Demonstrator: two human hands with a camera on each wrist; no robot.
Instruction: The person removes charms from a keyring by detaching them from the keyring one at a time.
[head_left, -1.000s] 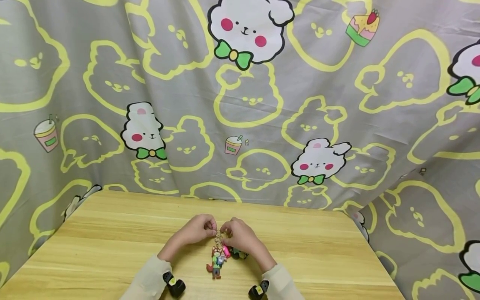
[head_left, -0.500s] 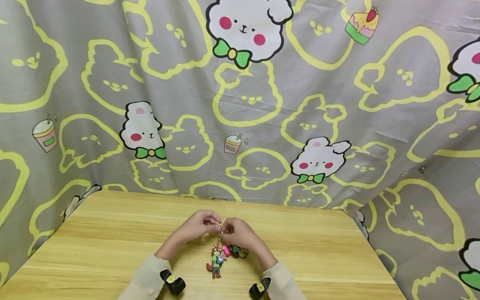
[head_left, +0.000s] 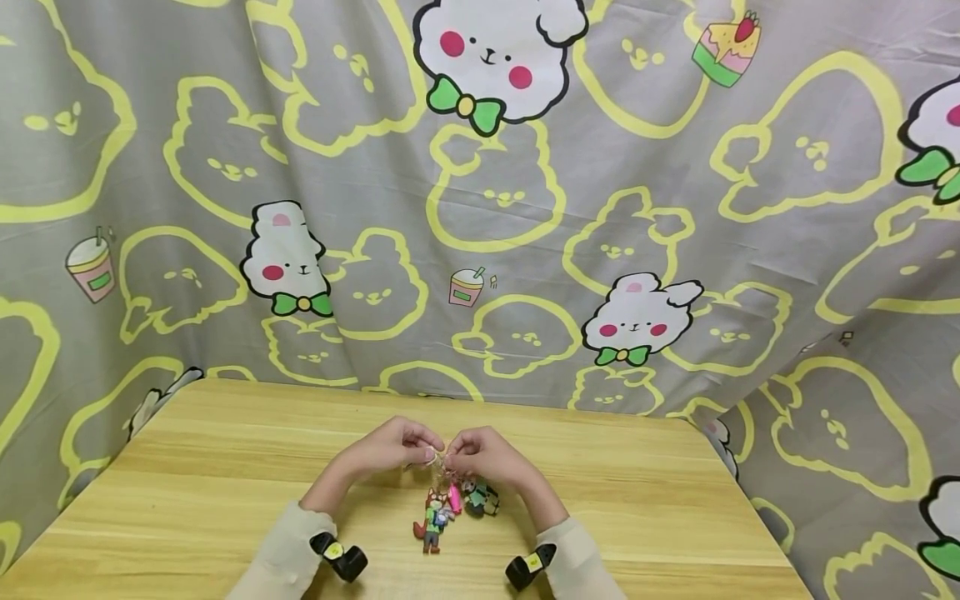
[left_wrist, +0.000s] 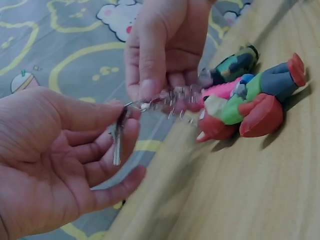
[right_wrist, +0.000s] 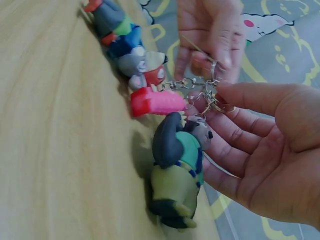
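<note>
My left hand [head_left: 386, 447] pinches a metal ring with a thin silver key [left_wrist: 118, 142] between thumb and index finger. Facing it, my right hand [head_left: 487, 458] pinches the keychain's metal rings [right_wrist: 212, 95] by thumb and fingertips. From these rings, short chains [right_wrist: 187, 83] run to the charms. A red fox figure [head_left: 432, 523] in a green top lies on the tabletop, a small grey and blue figure [right_wrist: 131, 60] against its front. Next to it is a bright pink charm [right_wrist: 159, 101]. Below the right hand lies a dark grey animal figure [right_wrist: 175, 162] in a teal top.
The hands work over a light wooden table [head_left: 225, 483]. Behind and beside it hangs a grey curtain [head_left: 390, 183] printed with yellow outlines and white cartoon animals. Black wrist cameras [head_left: 345, 560] sit at both beige cuffs.
My left hand has shifted slightly up. The right hand has moved up and a little right, uncovering more of the dark grey figure. The fox has stayed almost in place.
</note>
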